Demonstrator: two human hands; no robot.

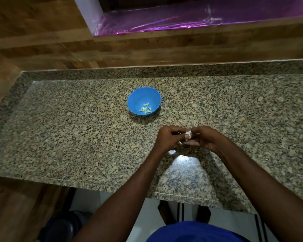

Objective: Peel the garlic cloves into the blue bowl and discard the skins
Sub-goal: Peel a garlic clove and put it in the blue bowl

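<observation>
A blue bowl stands on the granite counter and holds several pale peeled garlic cloves. Nearer to me, just right of the bowl, my two hands meet above the counter around a white garlic piece. My left hand has its fingers curled and pinches the piece from the left. My right hand grips it from the right, fingers curled round it. Most of the garlic is hidden by my fingers. A small white scrap lies on the counter under my left wrist.
A raised granite lip borders the counter's back and left, with wood panelling behind. A shiny purple sheet lies on the ledge above. A dark round object sits on the floor at lower left.
</observation>
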